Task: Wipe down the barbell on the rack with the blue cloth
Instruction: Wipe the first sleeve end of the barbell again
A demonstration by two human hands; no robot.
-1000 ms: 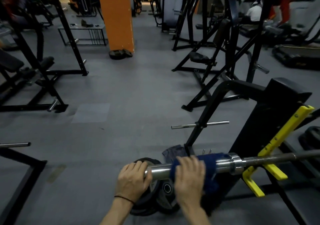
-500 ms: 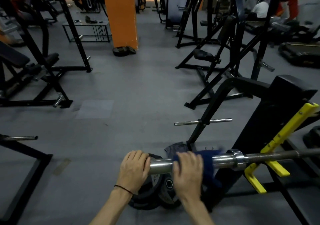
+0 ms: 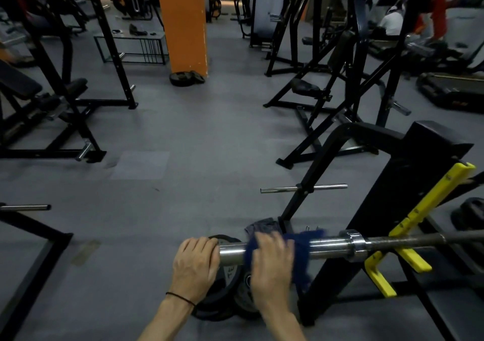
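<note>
The barbell [image 3: 330,247] lies level across the lower part of the view, its chrome sleeve toward me and its dark shaft resting in the yellow hooks [image 3: 408,236] of the black rack [image 3: 408,183]. My left hand [image 3: 195,264] is wrapped over the sleeve's free end. My right hand [image 3: 272,264] presses the blue cloth [image 3: 301,251] around the sleeve just to the right of it. The cloth drapes over and hangs below the bar, blurred.
Black weight plates [image 3: 225,296] lean on the floor below my hands. A chrome plate peg [image 3: 303,188] sticks out of the rack frame behind the bar. Other black machines stand left and right, an orange pillar [image 3: 183,21] at the back, grey floor between.
My right hand and the cloth have slid left along the sleeve, closer to my left hand. The left hand keeps its hold on the bar's end.
</note>
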